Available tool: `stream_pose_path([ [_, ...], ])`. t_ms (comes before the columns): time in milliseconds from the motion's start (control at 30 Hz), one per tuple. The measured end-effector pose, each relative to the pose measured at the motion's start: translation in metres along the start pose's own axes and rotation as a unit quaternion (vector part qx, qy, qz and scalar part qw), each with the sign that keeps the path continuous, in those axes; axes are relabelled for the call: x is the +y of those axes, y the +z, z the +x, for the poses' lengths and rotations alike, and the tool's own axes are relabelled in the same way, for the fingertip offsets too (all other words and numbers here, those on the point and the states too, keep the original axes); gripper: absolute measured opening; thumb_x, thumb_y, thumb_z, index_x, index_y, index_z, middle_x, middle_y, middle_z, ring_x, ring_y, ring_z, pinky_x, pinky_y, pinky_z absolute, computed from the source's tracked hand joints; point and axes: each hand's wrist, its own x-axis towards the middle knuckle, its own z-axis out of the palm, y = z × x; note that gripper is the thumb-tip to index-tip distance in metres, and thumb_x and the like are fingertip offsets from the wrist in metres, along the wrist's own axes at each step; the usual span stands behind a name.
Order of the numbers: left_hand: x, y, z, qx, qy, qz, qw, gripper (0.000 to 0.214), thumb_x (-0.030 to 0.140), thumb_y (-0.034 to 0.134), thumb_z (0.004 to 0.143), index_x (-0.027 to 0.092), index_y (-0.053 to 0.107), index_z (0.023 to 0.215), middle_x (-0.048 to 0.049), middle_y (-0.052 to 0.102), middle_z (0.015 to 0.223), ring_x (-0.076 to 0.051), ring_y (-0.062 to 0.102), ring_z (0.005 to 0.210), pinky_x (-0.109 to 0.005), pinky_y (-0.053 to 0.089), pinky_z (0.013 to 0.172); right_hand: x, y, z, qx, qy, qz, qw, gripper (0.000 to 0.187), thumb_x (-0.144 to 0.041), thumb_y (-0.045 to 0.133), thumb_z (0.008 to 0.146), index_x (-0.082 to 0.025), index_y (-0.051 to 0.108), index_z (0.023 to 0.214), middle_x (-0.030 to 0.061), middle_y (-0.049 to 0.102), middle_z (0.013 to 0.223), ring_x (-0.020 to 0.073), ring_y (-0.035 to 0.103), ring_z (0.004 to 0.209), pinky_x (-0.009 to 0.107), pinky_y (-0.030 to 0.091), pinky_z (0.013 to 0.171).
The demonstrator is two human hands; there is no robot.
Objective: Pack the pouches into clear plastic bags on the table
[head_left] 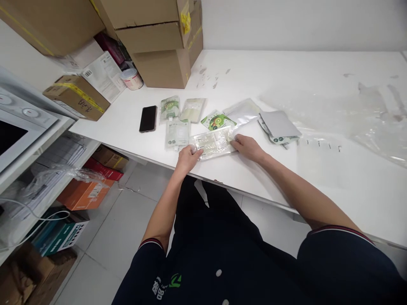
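Note:
A clear plastic bag with pouches inside lies flat near the front edge of the white table. My left hand pinches its left end, fingers closed on the plastic. My right hand grips its right end the same way. Just behind the bag lie several green-and-white pouches, one with a kiwi print. A grey pouch stack rests to the right of my right hand.
A black phone lies left of the pouches. Cardboard boxes are stacked at the back left, with a small tin beside them. Loose clear plastic film covers the table's right part. Shelves with boxes stand at the left.

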Motion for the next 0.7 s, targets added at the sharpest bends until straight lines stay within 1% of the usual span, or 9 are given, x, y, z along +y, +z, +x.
stream_pose_path([
  [133,0.008,0.007,0.003,0.010,-0.025,0.071,0.997,0.022,0.041,0.063,0.086,0.020,0.059,0.087,-0.0029,0.063,0.076,-0.021,0.060,0.078,-0.029,0.041,0.068,-0.011,0.006,0.003,0.013,0.052,-0.024,0.998,0.019,-0.038,0.050,0.092,-0.019,0.053,0.094,0.0084,0.065,0.086,0.0225,0.058,0.077,0.031,0.040,0.066],
  [233,0.015,0.007,0.003,0.001,-0.019,0.135,0.991,0.024,0.043,0.057,0.090,0.020,0.058,0.099,-0.0080,0.067,0.087,-0.026,0.062,0.088,-0.033,0.042,0.072,-0.016,0.011,-0.007,0.050,0.055,-0.064,0.995,0.033,-0.037,0.051,0.093,-0.015,0.051,0.117,0.0172,0.065,0.112,0.0270,0.062,0.087,0.035,0.043,0.069],
  [300,0.020,0.004,0.002,-0.012,-0.008,0.178,0.984,0.026,0.043,0.052,0.093,0.021,0.057,0.105,-0.0102,0.068,0.092,-0.030,0.063,0.093,-0.035,0.043,0.073,-0.018,0.012,-0.021,0.042,0.043,-0.085,0.995,0.040,-0.034,0.049,0.094,-0.013,0.046,0.128,0.0191,0.064,0.118,0.0282,0.063,0.089,0.036,0.044,0.070],
  [400,0.025,-0.003,0.005,-0.054,0.028,0.219,0.974,0.027,0.041,0.046,0.096,0.022,0.057,0.112,-0.0103,0.070,0.096,-0.032,0.063,0.097,-0.036,0.043,0.075,-0.023,0.007,-0.048,-0.048,0.030,-0.106,0.993,0.031,-0.031,0.041,0.098,-0.015,0.051,0.123,0.0141,0.069,0.100,0.0260,0.064,0.080,0.034,0.044,0.066],
  [500,0.027,-0.008,0.012,-0.117,0.083,0.231,0.962,0.028,0.039,0.044,0.097,0.026,0.059,0.117,-0.0076,0.071,0.103,-0.030,0.063,0.103,-0.036,0.044,0.080,-0.033,-0.007,-0.070,-0.143,-0.002,-0.148,0.979,0.026,-0.035,0.041,0.099,-0.018,0.062,0.098,0.0094,0.068,0.086,0.0235,0.063,0.074,0.032,0.043,0.061],
  [567,0.030,-0.006,0.015,-0.147,0.114,0.235,0.954,0.030,0.039,0.045,0.097,0.029,0.060,0.121,-0.0055,0.071,0.111,-0.029,0.062,0.109,-0.035,0.045,0.084,-0.042,-0.014,-0.074,-0.143,-0.040,-0.156,0.977,0.030,-0.038,0.043,0.099,-0.019,0.064,0.092,0.0094,0.067,0.090,0.0229,0.063,0.077,0.032,0.044,0.064],
  [600,0.032,-0.003,0.014,-0.149,0.124,0.240,0.951,0.031,0.040,0.046,0.097,0.030,0.060,0.124,-0.0050,0.070,0.115,-0.029,0.061,0.112,-0.035,0.045,0.086,-0.046,-0.014,-0.071,-0.121,-0.056,-0.149,0.980,0.030,-0.039,0.043,0.100,-0.018,0.066,0.098,0.0102,0.066,0.097,0.0229,0.064,0.081,0.033,0.046,0.067],
  [633,0.034,0.000,0.012,-0.139,0.127,0.249,0.950,0.033,0.042,0.047,0.097,0.030,0.059,0.126,-0.0053,0.070,0.117,-0.029,0.060,0.115,-0.035,0.045,0.088,-0.049,-0.013,-0.068,-0.097,-0.067,-0.137,0.983,0.031,-0.040,0.044,0.100,-0.018,0.065,0.109,0.0112,0.064,0.105,0.0231,0.064,0.084,0.033,0.047,0.071],
  [700,0.038,0.005,0.003,-0.077,0.111,0.279,0.951,0.038,0.045,0.049,0.097,0.027,0.057,0.129,-0.0090,0.067,0.122,-0.030,0.057,0.119,-0.035,0.044,0.090,-0.051,-0.006,-0.057,-0.076,-0.066,-0.115,0.988,0.041,-0.041,0.047,0.099,-0.019,0.055,0.131,0.0134,0.059,0.117,0.0235,0.064,0.087,0.035,0.049,0.076],
])
